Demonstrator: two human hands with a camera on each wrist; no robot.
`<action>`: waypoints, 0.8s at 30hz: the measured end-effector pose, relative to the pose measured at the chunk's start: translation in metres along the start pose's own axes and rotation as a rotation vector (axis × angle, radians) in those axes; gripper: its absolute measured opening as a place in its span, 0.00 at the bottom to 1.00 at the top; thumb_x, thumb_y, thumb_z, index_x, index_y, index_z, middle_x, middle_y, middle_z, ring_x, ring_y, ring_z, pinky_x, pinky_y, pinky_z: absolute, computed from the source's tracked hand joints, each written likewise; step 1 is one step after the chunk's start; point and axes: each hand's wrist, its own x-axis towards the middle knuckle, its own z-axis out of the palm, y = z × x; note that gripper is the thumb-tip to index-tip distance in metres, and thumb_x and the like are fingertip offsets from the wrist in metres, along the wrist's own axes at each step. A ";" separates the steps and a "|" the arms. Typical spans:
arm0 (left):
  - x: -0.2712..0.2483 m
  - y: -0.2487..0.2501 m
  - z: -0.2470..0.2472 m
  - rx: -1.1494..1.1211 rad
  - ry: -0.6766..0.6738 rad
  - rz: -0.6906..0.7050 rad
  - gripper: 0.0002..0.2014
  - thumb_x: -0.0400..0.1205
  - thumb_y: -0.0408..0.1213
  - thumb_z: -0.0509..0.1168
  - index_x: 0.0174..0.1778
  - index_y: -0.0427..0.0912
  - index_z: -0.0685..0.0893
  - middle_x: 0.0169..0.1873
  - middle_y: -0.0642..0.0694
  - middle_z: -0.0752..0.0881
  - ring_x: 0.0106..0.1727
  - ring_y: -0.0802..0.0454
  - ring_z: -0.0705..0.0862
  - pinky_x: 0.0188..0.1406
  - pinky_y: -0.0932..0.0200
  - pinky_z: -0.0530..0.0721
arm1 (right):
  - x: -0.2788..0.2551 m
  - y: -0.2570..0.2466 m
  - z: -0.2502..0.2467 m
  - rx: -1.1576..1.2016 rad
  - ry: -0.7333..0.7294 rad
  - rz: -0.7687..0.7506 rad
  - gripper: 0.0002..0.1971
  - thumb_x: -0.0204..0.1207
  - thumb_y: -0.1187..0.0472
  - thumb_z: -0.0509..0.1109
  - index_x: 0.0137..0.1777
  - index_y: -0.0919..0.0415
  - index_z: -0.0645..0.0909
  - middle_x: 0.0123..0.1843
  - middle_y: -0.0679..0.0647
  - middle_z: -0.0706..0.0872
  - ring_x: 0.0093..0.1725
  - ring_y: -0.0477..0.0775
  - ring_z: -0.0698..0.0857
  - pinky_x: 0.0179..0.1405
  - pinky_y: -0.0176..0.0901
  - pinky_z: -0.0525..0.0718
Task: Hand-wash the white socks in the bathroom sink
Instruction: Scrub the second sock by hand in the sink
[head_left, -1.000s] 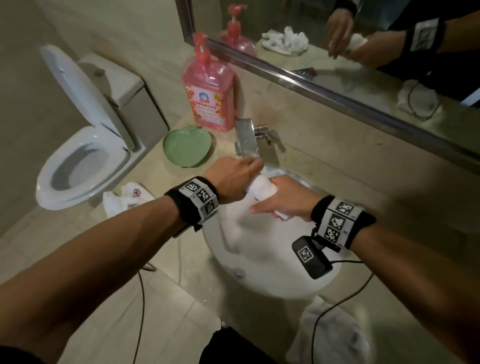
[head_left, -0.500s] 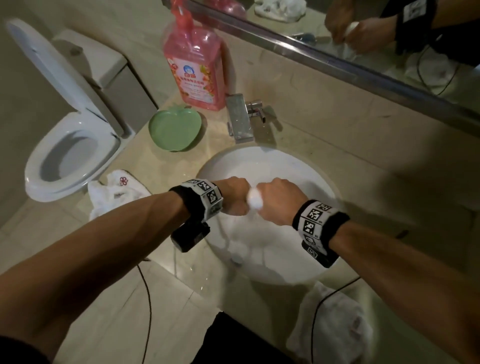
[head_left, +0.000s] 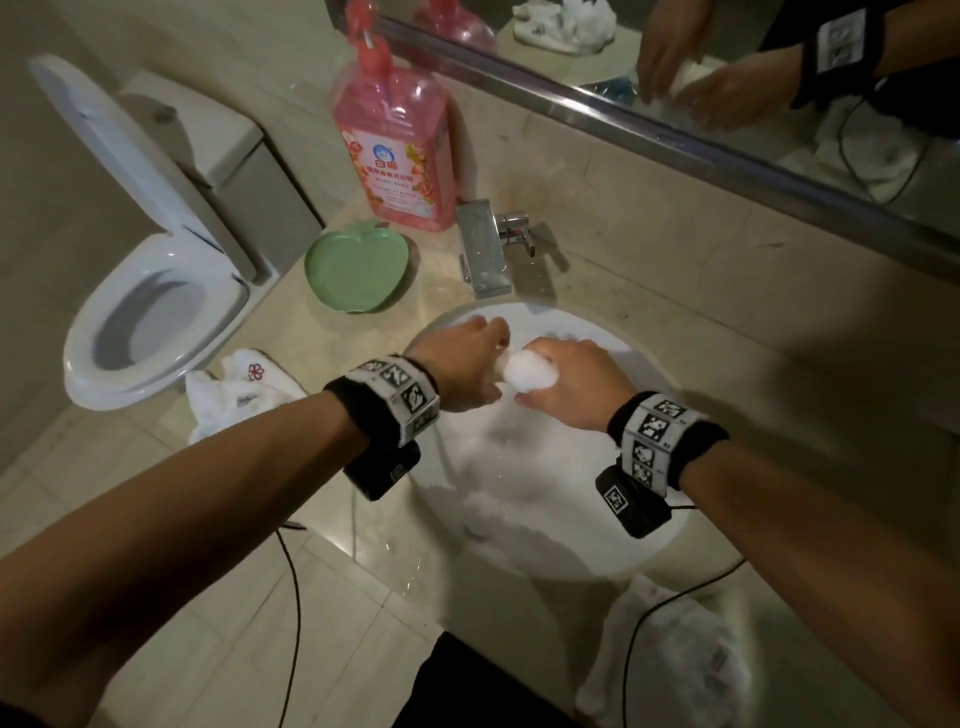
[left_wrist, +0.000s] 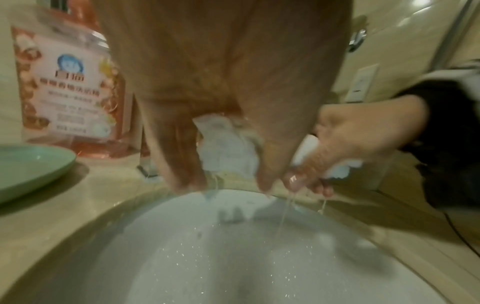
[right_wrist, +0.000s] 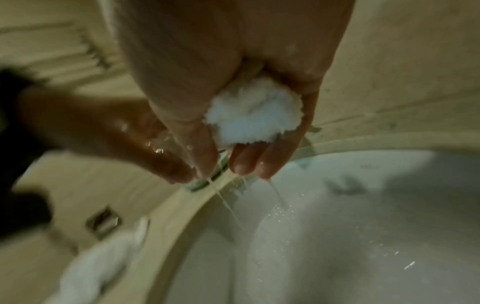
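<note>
White sock (head_left: 530, 375) wrung between both hands, above the sink (head_left: 571, 545)
Fists no longer butted together: right hand (head_left: 571, 387) curls round the balled end, left hand (head_left: 462, 369) pinches the other end, and water (right_wrist: 226, 203) drips below.

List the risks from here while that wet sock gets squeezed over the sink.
1. The left hand and right hand squeeze the white sock near the back rim of the sink. The water streams fall close to that rim and may wet the counter.
2. The right wrist camera hangs over the wet basin, so splashes might reach it.
3. The fingers are wet, so the grip could slip.
</note>
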 end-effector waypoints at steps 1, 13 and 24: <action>-0.007 -0.001 -0.001 0.075 0.137 0.070 0.32 0.72 0.47 0.75 0.71 0.48 0.72 0.66 0.45 0.78 0.63 0.42 0.79 0.57 0.48 0.81 | 0.001 -0.002 -0.005 0.193 -0.033 0.079 0.22 0.70 0.50 0.82 0.63 0.49 0.82 0.50 0.52 0.90 0.40 0.52 0.88 0.38 0.46 0.86; -0.024 0.009 -0.027 0.371 0.211 0.246 0.10 0.80 0.33 0.63 0.56 0.39 0.75 0.46 0.41 0.82 0.38 0.37 0.83 0.28 0.50 0.71 | -0.022 -0.041 -0.015 0.626 -0.361 0.164 0.24 0.63 0.59 0.87 0.56 0.58 0.83 0.30 0.50 0.83 0.24 0.48 0.79 0.20 0.39 0.74; -0.021 0.022 -0.012 0.083 -0.164 0.005 0.14 0.75 0.39 0.66 0.57 0.49 0.83 0.52 0.45 0.87 0.54 0.41 0.86 0.53 0.50 0.86 | -0.025 -0.043 -0.007 -0.338 -0.119 -0.131 0.02 0.74 0.61 0.64 0.45 0.56 0.74 0.45 0.57 0.86 0.42 0.64 0.80 0.38 0.47 0.71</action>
